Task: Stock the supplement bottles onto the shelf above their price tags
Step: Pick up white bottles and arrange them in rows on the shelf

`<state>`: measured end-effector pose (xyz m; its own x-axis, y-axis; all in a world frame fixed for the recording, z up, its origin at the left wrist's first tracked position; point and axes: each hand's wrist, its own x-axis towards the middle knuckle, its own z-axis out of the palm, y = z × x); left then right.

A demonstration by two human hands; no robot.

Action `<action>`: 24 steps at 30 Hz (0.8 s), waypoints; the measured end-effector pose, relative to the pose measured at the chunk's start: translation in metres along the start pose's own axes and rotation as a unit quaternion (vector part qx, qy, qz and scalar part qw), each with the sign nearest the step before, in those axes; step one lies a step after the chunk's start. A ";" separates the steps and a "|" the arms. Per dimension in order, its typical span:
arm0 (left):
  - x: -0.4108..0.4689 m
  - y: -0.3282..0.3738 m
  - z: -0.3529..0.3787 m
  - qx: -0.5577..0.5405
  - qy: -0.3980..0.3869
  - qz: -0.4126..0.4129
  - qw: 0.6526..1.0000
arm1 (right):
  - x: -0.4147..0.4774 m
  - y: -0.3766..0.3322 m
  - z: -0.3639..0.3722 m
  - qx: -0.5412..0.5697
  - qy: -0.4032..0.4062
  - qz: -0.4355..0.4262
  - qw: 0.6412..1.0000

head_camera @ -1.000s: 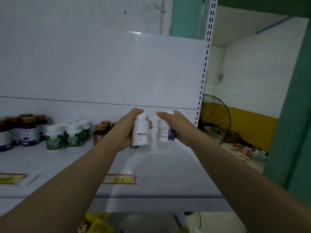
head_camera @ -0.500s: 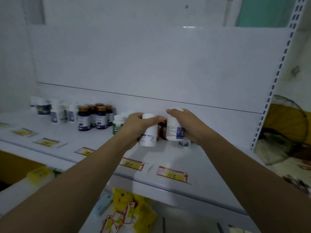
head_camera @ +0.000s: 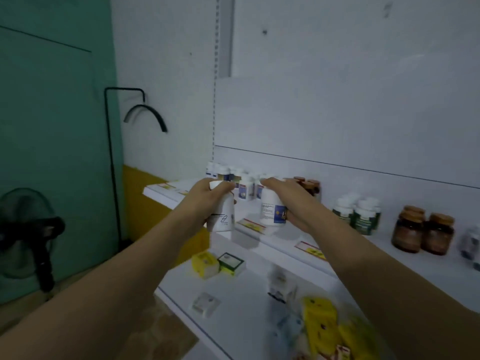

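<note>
Both arms outstretched. Your left hand (head_camera: 205, 201) wraps a white bottle (head_camera: 222, 215) at its 3 o'clock. Your right hand (head_camera: 291, 201) grips a blue-labelled bottle (head_camera: 272, 211) at its 9 o'clock, possibly resting on the shelf (head_camera: 275, 237) behind a price tag (head_camera: 250, 224).

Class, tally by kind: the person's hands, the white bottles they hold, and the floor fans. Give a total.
Hands: 2, the left hand and the right hand
Held white bottles: 2, left bottle and right bottle
Floor fans: 1, the fan
Total: 5

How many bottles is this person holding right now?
2. The black-printed bottle sits in the left hand; the blue-labelled bottle sits in the right hand, beside it. No others show.
</note>
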<state>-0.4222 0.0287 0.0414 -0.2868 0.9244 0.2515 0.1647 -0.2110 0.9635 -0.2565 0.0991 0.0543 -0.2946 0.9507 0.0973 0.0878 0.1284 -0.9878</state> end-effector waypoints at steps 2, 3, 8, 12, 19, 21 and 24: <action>0.006 0.000 -0.054 0.000 0.013 0.000 1.000 | 0.015 -0.005 0.047 0.001 0.000 0.001 1.000; 0.009 -0.001 -0.079 0.005 0.017 0.002 1.000 | 0.022 -0.008 0.070 0.000 -0.004 -0.002 1.000; 0.034 -0.012 -0.181 0.026 0.026 -0.003 0.999 | 0.060 -0.019 0.166 0.013 -0.030 0.002 0.999; 0.072 -0.034 -0.226 0.010 0.044 -0.004 0.999 | 0.098 -0.020 0.213 0.003 -0.037 0.001 0.999; 0.189 -0.076 -0.246 -0.010 0.013 0.029 0.999 | 0.201 -0.008 0.231 -0.052 0.016 -0.017 0.998; 0.227 -0.087 -0.240 -0.010 -0.007 0.033 0.999 | 0.233 -0.001 0.226 -0.050 0.036 -0.020 0.998; 0.284 -0.100 -0.231 0.006 -0.040 0.028 0.999 | 0.279 0.010 0.216 -0.077 0.078 0.002 0.994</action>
<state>-0.7384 0.2385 0.0376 -0.2002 0.9338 0.2966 0.1894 -0.2601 0.9468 -0.5437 0.3044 0.0451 -0.1444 0.9818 0.1230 0.2367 0.1550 -0.9591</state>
